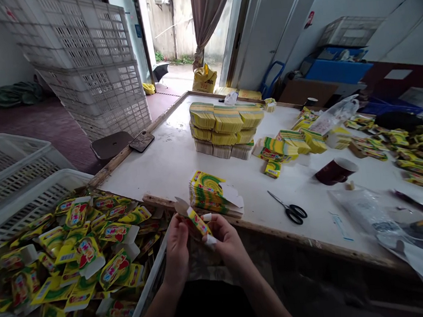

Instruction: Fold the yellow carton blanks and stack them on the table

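Between my two hands, just off the table's front edge, is a small yellow printed carton point(199, 222) with its end flaps standing open. My left hand point(177, 244) grips its left side, fingers closed on the card. At the other end, my right hand point(223, 238) pinches the carton near a white flap. Right behind them on the table lies a stack of flat yellow cartons point(209, 193), partly fanned. To the left, a white plastic crate point(69, 174) holds many opened-out yellow cartons point(87, 251), heaped loosely.
Black-handled scissors point(294, 214) and a dark red mug point(335, 172) lie on the white table point(143, 176) at right. Bundled carton stacks point(227, 128) stand at the back. A phone point(142, 141) rests by the left edge. Tall stacked crates point(95, 75) rise beyond.
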A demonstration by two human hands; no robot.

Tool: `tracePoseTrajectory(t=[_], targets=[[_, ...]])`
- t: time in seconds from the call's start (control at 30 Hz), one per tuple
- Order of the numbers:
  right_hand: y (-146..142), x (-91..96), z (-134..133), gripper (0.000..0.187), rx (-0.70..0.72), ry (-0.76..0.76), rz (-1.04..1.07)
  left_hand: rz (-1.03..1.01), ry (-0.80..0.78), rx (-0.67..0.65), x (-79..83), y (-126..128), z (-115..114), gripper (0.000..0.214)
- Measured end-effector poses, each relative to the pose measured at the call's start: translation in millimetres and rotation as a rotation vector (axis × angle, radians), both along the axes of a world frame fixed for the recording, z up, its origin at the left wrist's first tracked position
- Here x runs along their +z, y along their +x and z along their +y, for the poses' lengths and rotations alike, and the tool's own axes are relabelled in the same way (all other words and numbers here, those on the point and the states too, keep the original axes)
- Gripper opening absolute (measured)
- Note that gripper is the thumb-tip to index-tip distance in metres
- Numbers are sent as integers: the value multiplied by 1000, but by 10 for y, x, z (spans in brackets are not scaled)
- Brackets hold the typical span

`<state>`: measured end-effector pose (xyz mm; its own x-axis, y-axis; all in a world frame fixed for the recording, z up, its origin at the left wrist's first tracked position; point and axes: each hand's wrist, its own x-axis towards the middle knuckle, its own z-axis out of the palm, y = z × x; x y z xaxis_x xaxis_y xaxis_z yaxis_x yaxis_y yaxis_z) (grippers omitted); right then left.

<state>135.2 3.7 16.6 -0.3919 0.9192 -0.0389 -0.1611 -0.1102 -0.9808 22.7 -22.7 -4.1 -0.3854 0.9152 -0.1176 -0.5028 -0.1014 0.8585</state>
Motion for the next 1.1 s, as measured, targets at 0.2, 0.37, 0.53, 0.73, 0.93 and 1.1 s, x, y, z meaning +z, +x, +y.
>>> tracePoseTrajectory(t=[0.2,0.37,0.53,0.73,0.93,1.1], targets=[[172,-37,98,13,-66,143,-122,54,-55,-20,0,-210,29,28],[321,74,131,28,-64,767,-553,402,88,-197,255,-633,-43,67],[270,166,-11,22,70,1066,-629,884,-35,-549,355,-557,-86,82],[243,25,-55,71,-279,419,-288,1083,-33,-433,195,-237,-129,66],[118,25,-53,54,42,-264,113,1164,156,-428,107,-44,-232,62],[129,40,-68,62,82,16,-39,1128,56,-487,158,-61,-177,45]])
